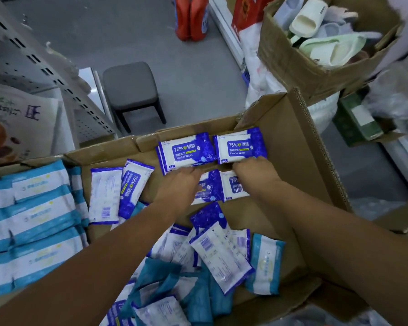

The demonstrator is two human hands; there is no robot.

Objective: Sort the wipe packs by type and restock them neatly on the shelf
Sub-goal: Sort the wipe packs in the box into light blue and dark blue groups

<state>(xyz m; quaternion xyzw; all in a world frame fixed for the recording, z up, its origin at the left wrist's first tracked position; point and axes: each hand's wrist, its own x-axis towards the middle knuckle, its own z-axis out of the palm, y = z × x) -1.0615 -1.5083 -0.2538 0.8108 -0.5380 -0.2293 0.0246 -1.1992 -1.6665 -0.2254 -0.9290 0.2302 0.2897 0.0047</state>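
Two dark-blue alcohol wipe packs lie side by side at the far end of an open cardboard box (292, 147): the left pack (186, 150) and the right pack (240, 147). My left hand (177, 184) touches the near edge of the left pack with its fingers extended. The fingertips of my right hand (254, 171) press on the near edge of the right pack. Two more blue packs (222, 187) lie under my hands. Loose blue packs (118, 191) and teal packs (265, 262) are scattered nearer to me. Teal-striped packs (33, 220) lie in rows at the left.
A grey stool (132, 85) stands on the floor beyond the box. A perforated metal shelf panel (33, 60) is at the upper left. A cardboard box of slippers (316, 43) sits at the upper right, with orange bottles (191, 17) at the top.
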